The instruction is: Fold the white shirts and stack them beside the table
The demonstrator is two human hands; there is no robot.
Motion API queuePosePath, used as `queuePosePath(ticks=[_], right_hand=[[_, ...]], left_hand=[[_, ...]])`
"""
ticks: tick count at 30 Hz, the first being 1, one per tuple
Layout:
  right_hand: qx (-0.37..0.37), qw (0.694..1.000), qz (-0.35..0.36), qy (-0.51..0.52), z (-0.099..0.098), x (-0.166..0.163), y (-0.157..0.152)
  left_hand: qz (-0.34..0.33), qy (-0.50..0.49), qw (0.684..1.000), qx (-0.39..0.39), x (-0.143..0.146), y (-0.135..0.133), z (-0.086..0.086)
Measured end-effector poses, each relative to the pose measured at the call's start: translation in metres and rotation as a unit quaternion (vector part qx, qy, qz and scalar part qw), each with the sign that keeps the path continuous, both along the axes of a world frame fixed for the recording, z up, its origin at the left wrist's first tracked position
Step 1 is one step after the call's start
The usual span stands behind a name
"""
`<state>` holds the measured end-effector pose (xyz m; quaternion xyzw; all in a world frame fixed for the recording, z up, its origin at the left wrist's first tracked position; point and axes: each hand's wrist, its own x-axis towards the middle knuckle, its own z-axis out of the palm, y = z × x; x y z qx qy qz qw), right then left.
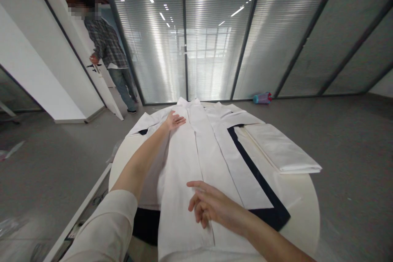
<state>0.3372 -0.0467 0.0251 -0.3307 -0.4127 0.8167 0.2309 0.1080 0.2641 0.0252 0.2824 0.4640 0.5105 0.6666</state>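
A white garment with a collar and a long front placket (181,163) lies spread over the round table. My left hand (175,121) reaches to its upper left front, fingers stretched out and palm turned partly up. Over the lower front hovers or rests my right hand (205,204), its index finger extended and the others loosely curled; I cannot tell whether it touches the cloth. Neither hand shows anything held. A dark navy cloth (276,215) shows as a band under the garment's right side and lower edge.
The cream round table (308,204) carries a folded white cloth (282,147) at its right. A person (107,45) in a plaid shirt stands at the door (104,86). A blue and red bundle (262,98) lies by the glass wall (208,49).
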Motion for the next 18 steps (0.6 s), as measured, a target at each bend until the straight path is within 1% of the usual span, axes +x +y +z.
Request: queuePosePath(ticks=[2, 5, 8, 10, 13, 16, 17, 18], right_hand=[[-0.005, 1.0, 0.001, 0.004, -0.001, 0.0, 0.001], [-0.012, 1.0, 0.007, 0.01, -0.004, 0.001, 0.002], [-0.01, 1.0, 0.013, 0.018, -0.006, 0.002, 0.003], [-0.002, 1.0, 0.014, 0.018, -0.007, 0.002, 0.003], [0.027, 0.999, 0.024, -0.006, -0.003, 0.003, 0.003], [0.105, 0.992, 0.027, -0.065, 0.002, 0.006, 0.002], [0.131, 0.988, 0.023, -0.083, 0.004, 0.007, 0.002], [0.153, 0.984, 0.017, -0.096, 0.005, 0.009, 0.002]], left_hand=[[0.015, -0.002, 1.0, 0.0, -0.002, 0.019, -0.002], [0.015, 0.008, 1.0, 0.008, -0.002, 0.037, -0.006], [0.0, 0.043, 0.999, 0.025, -0.003, 0.048, -0.006], [-0.011, 0.083, 0.996, 0.043, -0.002, 0.05, -0.005], [-0.028, 0.17, 0.981, 0.087, 0.006, 0.044, -0.003], [-0.043, 0.261, 0.952, 0.155, 0.029, 0.023, -0.006], [-0.053, 0.291, 0.938, 0.183, 0.038, 0.012, -0.008], [-0.071, 0.335, 0.913, 0.223, 0.046, 0.0, -0.01]])
